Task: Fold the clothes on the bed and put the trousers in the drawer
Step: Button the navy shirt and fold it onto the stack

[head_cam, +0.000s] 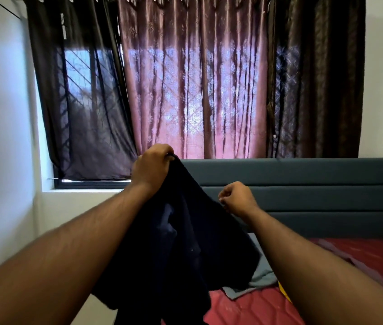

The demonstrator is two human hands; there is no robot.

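A person holds up a dark navy garment (185,242) over the near edge of a bed (251,308) covered in a red patterned sheet. The left hand (151,166), raised highest, has its fingers curled tight round the top edge of the cloth, bunching it at the knuckles. The right hand (236,197), lower and to the right, is curled as well, its fingertips at the garment's sloping right edge; it appears to pinch the fabric there, though the dark cloth hides the contact. From these two hands the garment hangs in loose folds between the forearms, its lower end dropping out of view at the bottom of the frame. Whether it is a pair of trousers or a top cannot be told from its shape.

A grey cloth (259,281) lies crumpled on the sheet just behind the hanging garment, with a sliver of something yellow (284,293) beside the right forearm. A padded blue-grey headboard (314,191) runs along the far side of the bed. Behind it, a pink curtain (192,90) flanked by dark brown curtains (317,90) covers a lit window.
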